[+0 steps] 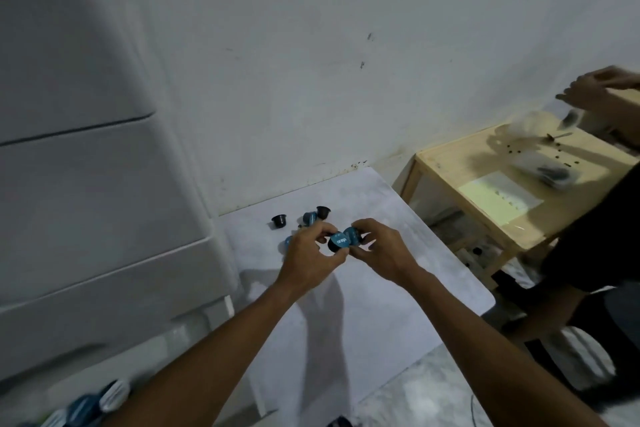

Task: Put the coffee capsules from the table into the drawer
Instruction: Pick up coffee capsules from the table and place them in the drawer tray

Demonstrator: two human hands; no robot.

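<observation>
Both my hands meet over the white table [363, 305]. My left hand [308, 255] grips a black coffee capsule with a blue lid [338, 242]. My right hand [382, 248] holds a second blue-lidded capsule [355, 236] right beside it. Loose capsules lie on the table behind my hands: a black one [279, 221], another black one [323, 211], a blue-lidded one [310, 217], and one partly hidden under my left hand [287, 242]. A white plastic drawer unit [86, 201] stands to the left with its drawers shut.
A wooden side table [485, 184] stands to the right with scattered small dark bits and a clear container [550, 172]. Another person's hand [595, 87] moves blurred above it. Blue and white packets [90, 402] lie at the bottom left.
</observation>
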